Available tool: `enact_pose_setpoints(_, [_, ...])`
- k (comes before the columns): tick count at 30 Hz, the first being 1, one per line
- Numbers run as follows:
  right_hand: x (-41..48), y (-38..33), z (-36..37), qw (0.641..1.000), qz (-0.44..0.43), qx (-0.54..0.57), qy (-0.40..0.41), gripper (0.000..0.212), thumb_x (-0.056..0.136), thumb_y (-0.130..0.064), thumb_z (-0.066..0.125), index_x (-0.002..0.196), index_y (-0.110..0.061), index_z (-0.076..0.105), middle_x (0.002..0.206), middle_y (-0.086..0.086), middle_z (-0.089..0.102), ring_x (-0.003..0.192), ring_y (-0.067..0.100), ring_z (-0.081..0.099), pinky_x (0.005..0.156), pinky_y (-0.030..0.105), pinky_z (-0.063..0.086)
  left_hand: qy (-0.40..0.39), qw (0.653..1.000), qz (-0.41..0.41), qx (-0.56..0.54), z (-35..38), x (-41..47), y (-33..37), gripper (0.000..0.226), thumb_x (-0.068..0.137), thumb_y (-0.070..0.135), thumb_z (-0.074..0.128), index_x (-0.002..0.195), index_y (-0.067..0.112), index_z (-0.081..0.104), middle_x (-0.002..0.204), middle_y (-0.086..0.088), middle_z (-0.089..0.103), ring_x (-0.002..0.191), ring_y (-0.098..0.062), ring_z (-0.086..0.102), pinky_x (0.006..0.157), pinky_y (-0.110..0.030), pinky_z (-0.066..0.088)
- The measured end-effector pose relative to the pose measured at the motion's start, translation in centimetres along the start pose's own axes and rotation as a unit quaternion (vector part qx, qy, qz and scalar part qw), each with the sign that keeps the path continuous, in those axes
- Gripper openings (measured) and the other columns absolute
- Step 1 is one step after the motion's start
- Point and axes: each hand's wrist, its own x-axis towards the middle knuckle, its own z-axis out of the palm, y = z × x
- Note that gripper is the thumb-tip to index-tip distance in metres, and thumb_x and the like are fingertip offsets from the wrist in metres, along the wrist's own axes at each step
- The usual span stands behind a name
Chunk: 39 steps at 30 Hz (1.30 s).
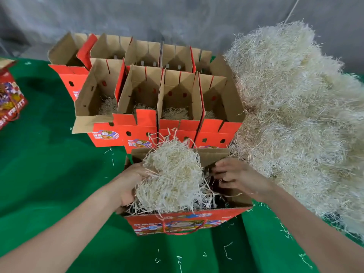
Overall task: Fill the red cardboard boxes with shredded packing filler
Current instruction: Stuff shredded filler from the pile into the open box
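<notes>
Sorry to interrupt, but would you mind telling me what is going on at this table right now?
A person is stuffing red cardboard boxes with shredded packing filler. Their left hand grips a clump of shredded filler over the nearest red box, while the right hand reaches in at the box's right side. The row of four open boxes just behind it each has a little filler at the bottom. The big pile of filler lies to the right on the green cloth.
</notes>
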Motion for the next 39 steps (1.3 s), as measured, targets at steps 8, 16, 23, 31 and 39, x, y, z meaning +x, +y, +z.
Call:
enact_pose_setpoints(8, [1.8,0.2,5.2,0.992,0.023,-0.125,-0.022,0.033,0.087,0.005,0.049,0.111,-0.017,0.051,0.102,0.000,0.062,0.082,0.005,0.058,0.070,0.015,0.045,-0.071,0.993,0.049,0.082,2.7,-0.1,-0.7,0.052,0.071,-0.006,0.070,0.113,0.020,0.054,0.107,-0.004,0.068,0.100,-0.019,0.063,0.089,-0.037,0.050])
enact_pose_setpoints(16, [0.7,0.2,1.6,0.997,0.027,-0.016,0.071,0.036,0.081,0.005,0.057,0.106,-0.020,0.053,0.097,-0.002,0.052,0.087,0.011,0.051,0.094,0.038,0.043,-0.010,0.994,0.071,0.078,-0.8,0.6,-0.6,0.072,0.081,-0.017,0.043,0.140,0.025,0.037,0.131,0.002,0.053,0.120,-0.016,0.047,0.104,-0.040,0.035])
enact_pose_setpoints(23, [1.8,-0.3,5.3,0.995,0.079,0.013,-0.059,0.038,0.080,-0.011,0.061,0.116,-0.020,0.054,0.096,-0.005,0.066,0.088,0.010,0.059,0.079,0.027,0.048,-0.151,0.981,0.061,0.107,2.2,-0.4,-0.3,0.047,0.077,-0.018,0.059,0.106,0.019,0.053,0.079,0.002,0.069,0.070,-0.005,0.065,0.064,-0.017,0.050])
enact_pose_setpoints(31, [1.6,-0.4,1.9,0.990,0.072,-0.061,0.101,0.066,0.087,-0.003,0.056,0.143,-0.005,0.021,0.129,0.010,0.045,0.102,0.018,0.047,0.102,0.043,0.031,-0.037,0.965,0.115,0.232,0.6,-0.4,0.2,0.034,0.083,-0.010,0.049,0.091,0.018,0.066,0.081,0.001,0.071,0.076,-0.013,0.067,0.067,-0.018,0.047])
enact_pose_setpoints(39, [0.7,-0.5,0.9,0.977,0.067,-0.109,0.169,0.057,0.087,0.016,0.036,0.139,-0.008,0.032,0.116,0.006,0.046,0.091,0.025,0.055,0.082,0.045,0.051,-0.029,0.964,0.092,0.247,-0.5,-1.1,-0.2,0.041,0.083,-0.014,0.041,0.096,0.023,0.056,0.094,-0.014,0.062,0.077,-0.020,0.052,0.065,-0.022,0.039])
